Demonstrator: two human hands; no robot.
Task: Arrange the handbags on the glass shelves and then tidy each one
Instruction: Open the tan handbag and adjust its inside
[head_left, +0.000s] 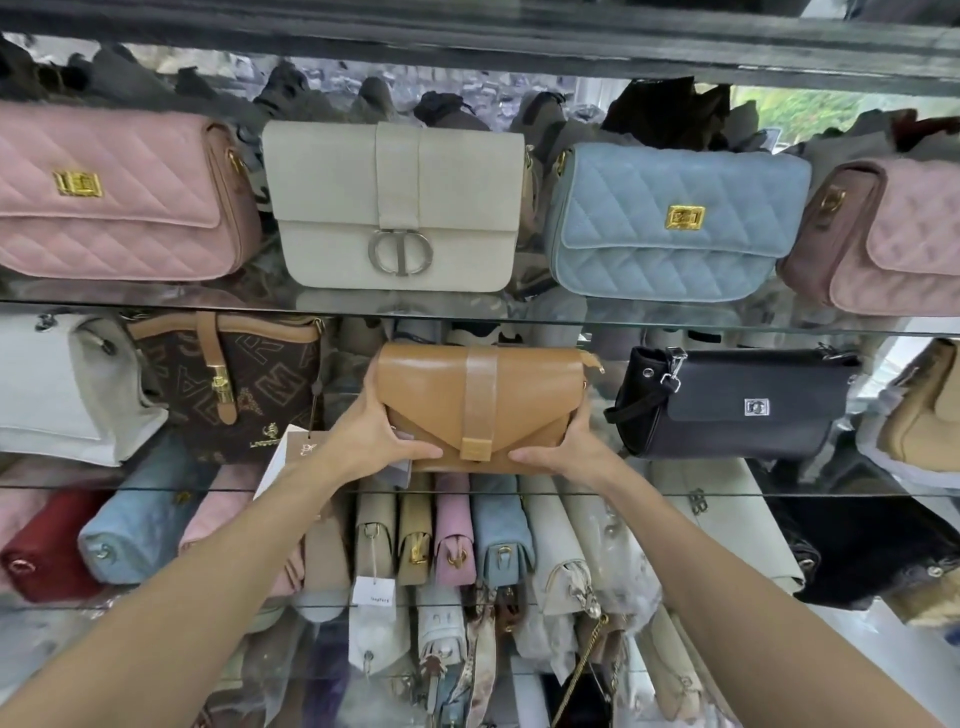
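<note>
A tan envelope-flap handbag (483, 405) stands at the middle of the second glass shelf (675, 486). My left hand (371, 434) grips its left end, thumb under the front and fingers behind. My right hand (563, 447) grips its right end the same way. On the upper glass shelf (597, 318) stand a pink quilted bag (114, 192), a cream bag with a silver clasp (397, 205), a light blue quilted bag (675, 221) and a dusty pink bag (883, 239).
Left of the tan bag stand a brown lettered bag (234, 384) and a white bag (57, 389); a black bag (732, 400) stands to its right. A white tag (283, 457) hangs by my left wrist. Several bags are packed on the lower shelves.
</note>
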